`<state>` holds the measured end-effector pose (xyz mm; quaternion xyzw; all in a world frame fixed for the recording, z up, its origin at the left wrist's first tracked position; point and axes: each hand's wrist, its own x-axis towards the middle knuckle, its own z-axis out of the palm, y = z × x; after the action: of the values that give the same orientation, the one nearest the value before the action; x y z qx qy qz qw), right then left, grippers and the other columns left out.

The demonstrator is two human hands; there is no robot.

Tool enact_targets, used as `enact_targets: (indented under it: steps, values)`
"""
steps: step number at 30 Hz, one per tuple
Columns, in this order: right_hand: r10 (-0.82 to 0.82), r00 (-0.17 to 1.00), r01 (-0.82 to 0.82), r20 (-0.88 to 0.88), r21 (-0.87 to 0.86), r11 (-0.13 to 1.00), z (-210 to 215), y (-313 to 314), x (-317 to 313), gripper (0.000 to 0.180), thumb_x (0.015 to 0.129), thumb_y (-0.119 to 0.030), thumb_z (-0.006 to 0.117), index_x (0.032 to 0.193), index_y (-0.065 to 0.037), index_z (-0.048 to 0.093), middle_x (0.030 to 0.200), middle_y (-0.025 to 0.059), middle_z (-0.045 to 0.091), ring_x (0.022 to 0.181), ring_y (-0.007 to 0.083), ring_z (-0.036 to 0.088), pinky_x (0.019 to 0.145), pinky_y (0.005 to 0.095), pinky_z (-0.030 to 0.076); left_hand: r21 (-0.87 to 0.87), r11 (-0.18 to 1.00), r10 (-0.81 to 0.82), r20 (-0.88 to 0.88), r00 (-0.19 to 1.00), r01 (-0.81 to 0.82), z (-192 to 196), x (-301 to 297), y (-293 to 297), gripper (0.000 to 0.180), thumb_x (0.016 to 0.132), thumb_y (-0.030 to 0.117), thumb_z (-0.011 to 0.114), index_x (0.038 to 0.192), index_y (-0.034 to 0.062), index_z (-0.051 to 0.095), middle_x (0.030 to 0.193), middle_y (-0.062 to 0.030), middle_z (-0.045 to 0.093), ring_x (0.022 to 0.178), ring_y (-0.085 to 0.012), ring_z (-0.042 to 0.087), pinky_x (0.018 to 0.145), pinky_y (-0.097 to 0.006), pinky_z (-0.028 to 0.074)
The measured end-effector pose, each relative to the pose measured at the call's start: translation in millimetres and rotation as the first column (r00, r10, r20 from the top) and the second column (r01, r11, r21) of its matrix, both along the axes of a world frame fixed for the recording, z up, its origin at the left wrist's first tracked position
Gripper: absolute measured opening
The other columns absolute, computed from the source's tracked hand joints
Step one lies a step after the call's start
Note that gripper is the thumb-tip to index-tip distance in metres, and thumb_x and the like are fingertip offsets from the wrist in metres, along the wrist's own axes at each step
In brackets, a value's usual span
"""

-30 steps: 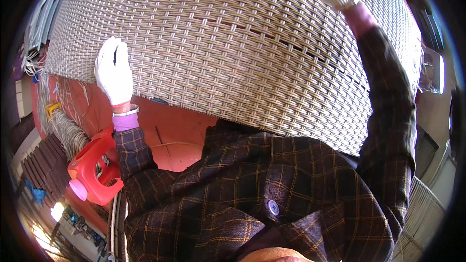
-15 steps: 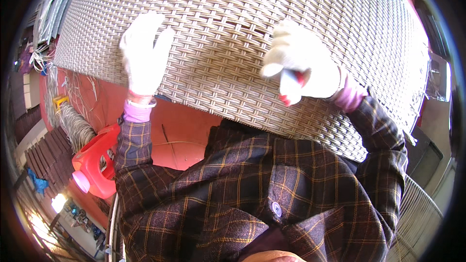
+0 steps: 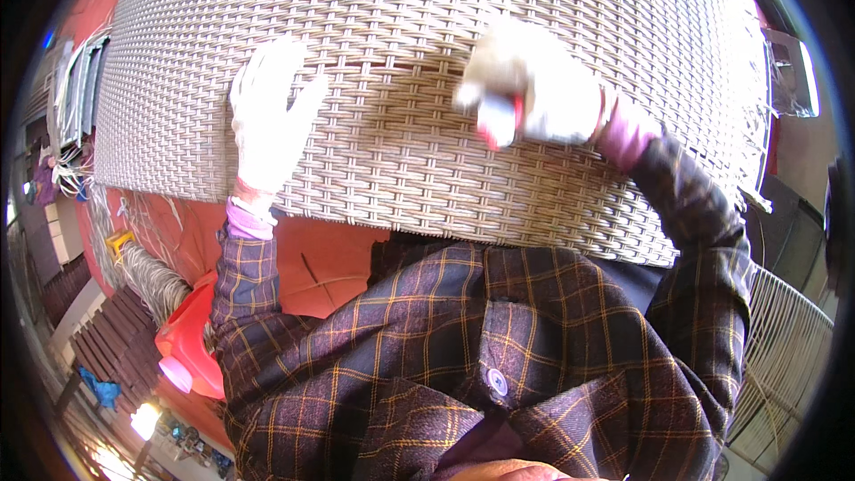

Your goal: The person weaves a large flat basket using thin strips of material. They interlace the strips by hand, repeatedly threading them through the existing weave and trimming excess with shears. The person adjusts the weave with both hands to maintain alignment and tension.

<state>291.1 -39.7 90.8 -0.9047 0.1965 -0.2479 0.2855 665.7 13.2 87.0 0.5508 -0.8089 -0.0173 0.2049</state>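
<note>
Woven grey-beige wicker (image 3: 383,160) spreads across the view in front of me. My left hand (image 3: 274,116), in a white glove, rests flat on its left part, fingers stretched and thumb apart. Over the middle right, my right hand (image 3: 534,80), gloved too, is closed round a red and white handle (image 3: 500,118). That hand is smeared by motion, and what the handle belongs to is hidden in it. A dark slit-like gap (image 3: 378,65) runs through the weave between the two hands.
On the left below the panel, a red plastic jug (image 3: 189,338) with a pale cap stands beside a bundle of grey strands (image 3: 151,276). Loose strands lie on the red floor (image 3: 329,254). A rounded rack of thin pale rods (image 3: 784,347) is at the lower right.
My right hand has moved up and slightly left with the red and white handle. My left hand stays flat on the wicker. The whole view has shifted a little.
</note>
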Motion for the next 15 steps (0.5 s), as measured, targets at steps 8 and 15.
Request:
enact_targets:
  steps: [8, 15]
  values:
    - [-0.190, 0.921, 0.045, 0.340, 0.392, 0.919, 65, -18, -5, 0.022, 0.098, -0.026, 0.078, 0.102, -0.005, 0.078, 0.091, 0.0095, 0.076, 0.080, 0.0277, 0.069, 0.077, 0.0387, 0.057, -0.044, 0.999, 0.008, 0.038, 0.999, -0.006, -1, -1, -2, 0.046, 0.097, 0.028, 0.082, 0.137, 0.0066, 0.072, 0.146, -0.0143, 0.069, 0.142, -0.0336, 0.059, 0.122, -0.050, 0.040]
    - [-0.537, 0.832, 0.458, 0.138, 0.375, 0.806, 72, -85, -9, 0.043, 0.113, -0.039, 0.061, 0.086, -0.007, 0.071, 0.068, -0.0026, 0.056, 0.063, 0.0104, 0.055, 0.059, 0.0296, 0.043, -0.043, 0.999, 0.026, 0.088, 0.996, -0.022, -8, 3, 0, 0.050, 0.100, 0.029, 0.079, 0.143, 0.0067, 0.068, 0.152, -0.0142, 0.066, 0.145, -0.0346, 0.056, 0.125, -0.052, 0.036]
